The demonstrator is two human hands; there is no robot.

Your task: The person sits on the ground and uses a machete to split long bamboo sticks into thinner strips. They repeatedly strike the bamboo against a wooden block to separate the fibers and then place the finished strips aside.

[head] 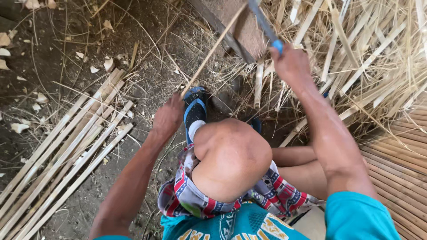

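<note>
While person sits, knee raised: left hand (168, 116) clamped on thin bamboo strip (213, 48), steadying low end. Right hand (291, 64), 1 o'clock, closed on blue-handled blade (263, 23), edge meeting strip. Finished slats (66, 151) stacked at 9 o'clock, clear of work.

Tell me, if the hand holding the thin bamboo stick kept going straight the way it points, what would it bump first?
Probably the blue sandal right beside the left hand, then the dirt floor beyond. Depth is hard to judge, so it might slide past the sandal along the bamboo strip.
</note>
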